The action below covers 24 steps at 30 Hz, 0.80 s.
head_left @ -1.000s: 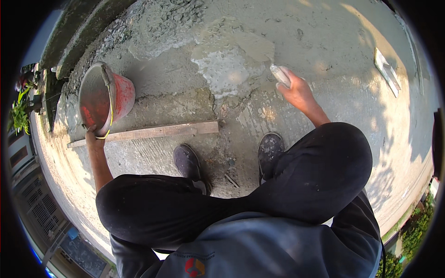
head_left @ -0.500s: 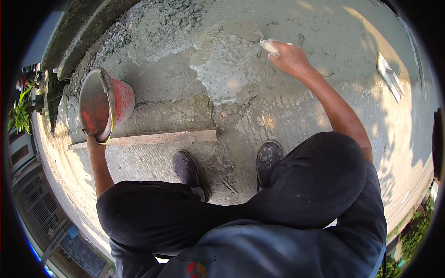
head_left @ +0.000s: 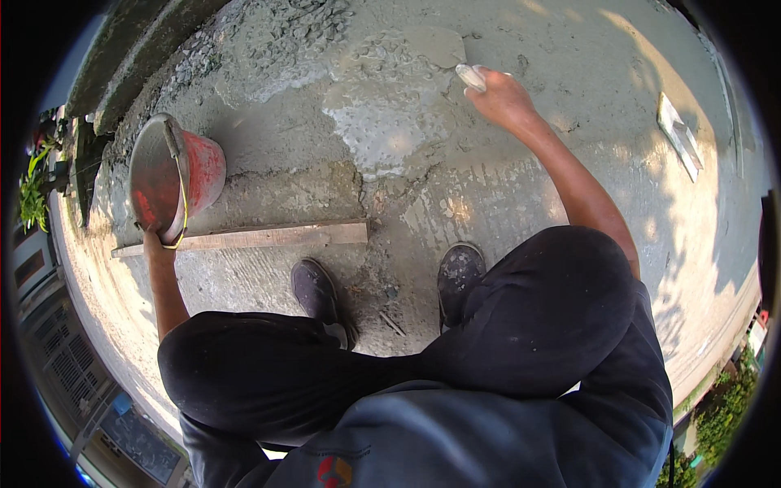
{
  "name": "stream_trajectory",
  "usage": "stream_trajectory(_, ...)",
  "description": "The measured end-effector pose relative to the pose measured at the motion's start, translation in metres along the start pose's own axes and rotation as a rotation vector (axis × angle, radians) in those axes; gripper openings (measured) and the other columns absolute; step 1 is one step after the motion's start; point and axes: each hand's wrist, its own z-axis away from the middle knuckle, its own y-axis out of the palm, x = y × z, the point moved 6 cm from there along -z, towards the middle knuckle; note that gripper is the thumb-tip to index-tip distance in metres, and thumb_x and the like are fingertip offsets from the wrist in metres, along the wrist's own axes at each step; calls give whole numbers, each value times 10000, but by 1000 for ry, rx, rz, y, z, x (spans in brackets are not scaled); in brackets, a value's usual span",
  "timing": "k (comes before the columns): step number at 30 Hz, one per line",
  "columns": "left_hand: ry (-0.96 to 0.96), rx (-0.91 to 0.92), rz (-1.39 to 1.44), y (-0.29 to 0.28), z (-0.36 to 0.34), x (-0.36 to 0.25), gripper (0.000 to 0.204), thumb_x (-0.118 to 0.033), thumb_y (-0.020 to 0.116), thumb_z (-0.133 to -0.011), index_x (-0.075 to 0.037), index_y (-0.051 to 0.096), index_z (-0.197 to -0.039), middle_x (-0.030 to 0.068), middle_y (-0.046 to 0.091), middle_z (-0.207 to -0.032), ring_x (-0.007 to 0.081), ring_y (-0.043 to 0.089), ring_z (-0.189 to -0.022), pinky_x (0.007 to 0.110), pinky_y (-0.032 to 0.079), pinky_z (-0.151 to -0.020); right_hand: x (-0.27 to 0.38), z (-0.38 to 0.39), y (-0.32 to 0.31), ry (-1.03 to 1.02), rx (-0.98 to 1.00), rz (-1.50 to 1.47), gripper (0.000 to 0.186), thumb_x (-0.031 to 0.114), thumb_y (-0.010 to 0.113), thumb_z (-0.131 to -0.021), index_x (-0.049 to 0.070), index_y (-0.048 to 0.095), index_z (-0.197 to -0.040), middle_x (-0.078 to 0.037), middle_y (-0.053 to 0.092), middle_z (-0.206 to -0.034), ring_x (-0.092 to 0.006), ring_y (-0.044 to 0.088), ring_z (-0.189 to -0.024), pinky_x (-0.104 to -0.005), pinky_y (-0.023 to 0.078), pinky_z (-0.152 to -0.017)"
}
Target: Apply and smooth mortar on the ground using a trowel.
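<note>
My left hand (head_left: 151, 234) grips the lower edge of a red, cement-smeared bucket (head_left: 202, 171), which is tipped with its opening toward the left and its yellow-wired handle across it. My right hand (head_left: 500, 102) is closed round the pale handle of a trowel (head_left: 471, 76); its blade is out at the far side, coated or sunk in wet grey cement (head_left: 439, 49) and hard to make out. A lighter, watery patch of mortar (head_left: 382, 134) lies left of my right hand, between it and the bucket.
A wooden batten (head_left: 268, 237) lies before my feet (head_left: 460, 276). A pale straight-edged piece (head_left: 679, 134) lies at the right. Rough gravelly concrete (head_left: 268, 32) borders mossy curbs (head_left: 130, 73) at upper left. Plants (head_left: 34, 195) and building fronts show at the edges.
My right hand has moved forward and a little left with the trowel, further over the wet cement. My left hand remains on the bucket; the view has shifted slightly.
</note>
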Motion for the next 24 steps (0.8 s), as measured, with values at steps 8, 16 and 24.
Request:
stream_trajectory(8,-32,33,-33,-1,-2,-5,420,-143,411,-892,40,403,-1270,199,503,-1238,374,521,-1125,602,507,-853,17,27,29,-40,75,85,446,273,522,-861,52,520,-1248,-194,664,-957,-329,650,-898,-449,509,-788)
stream_trajectory(16,-14,5,-64,27,20,-3,396,-106,403,-890,62,385,-1248,216,497,-1207,414,537,-1073,606,519,-801,48,66,62,-213,216,127,420,277,519,-873,52,518,-1228,-199,661,-796,-382,650,-752,-488,502,-720)
stream_trajectory(24,-41,-4,-62,2,2,0,409,-109,392,-896,73,366,-1261,227,478,-1235,429,518,-1095,614,517,-820,65,108,73,-393,236,125,432,264,532,-849,40,523,-1218,-209,645,-723,-392,639,-684,-490,502,-672)
